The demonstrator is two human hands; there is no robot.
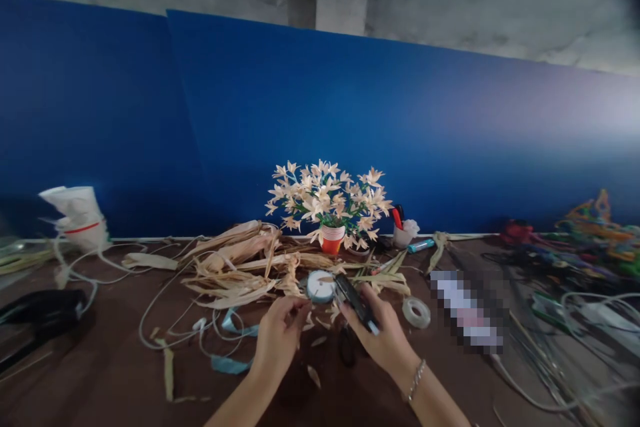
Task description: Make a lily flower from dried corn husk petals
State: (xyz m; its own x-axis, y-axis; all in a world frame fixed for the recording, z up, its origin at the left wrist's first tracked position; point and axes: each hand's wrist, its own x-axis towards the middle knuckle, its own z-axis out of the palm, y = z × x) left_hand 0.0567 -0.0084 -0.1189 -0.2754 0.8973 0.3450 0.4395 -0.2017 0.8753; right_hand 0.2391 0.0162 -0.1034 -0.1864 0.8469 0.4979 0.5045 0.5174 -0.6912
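- While both hands work low and central, the brown tabletop (95, 373) fills the lower frame; a blue panel (300, 100) stands behind it against a grey concrete wall (500, 0).
- Right hand (380, 340): closed around a black tool (354, 301) with a white tip, exact type unclear. A silver chain bracelet (415, 380) sits on the wrist.
- Left hand (280, 337): fingers (300, 307) pinched narrow; cannot tell if they hold anything.
- White round disc (320, 285): on the table just past the hands, beside the black tool.
- Dried husk strips (235, 267): tan, ribbed, curled, in a loose heap left of the disc. Small husk scraps (314, 377) lie near the hands.
- Back edge: pale husk flowers (325, 197) stand upright in an orange-and-white cup (333, 239).
- Nearby: black scissors (347, 347) partly under the right hand, tape roll (416, 312), pale blue ribbon (230, 363), white cord (150, 327).
- Far left: white paper bag (75, 217). Far right: multicoloured tangle (595, 233).
- Pixelated patch (467, 310) hides part of the table.
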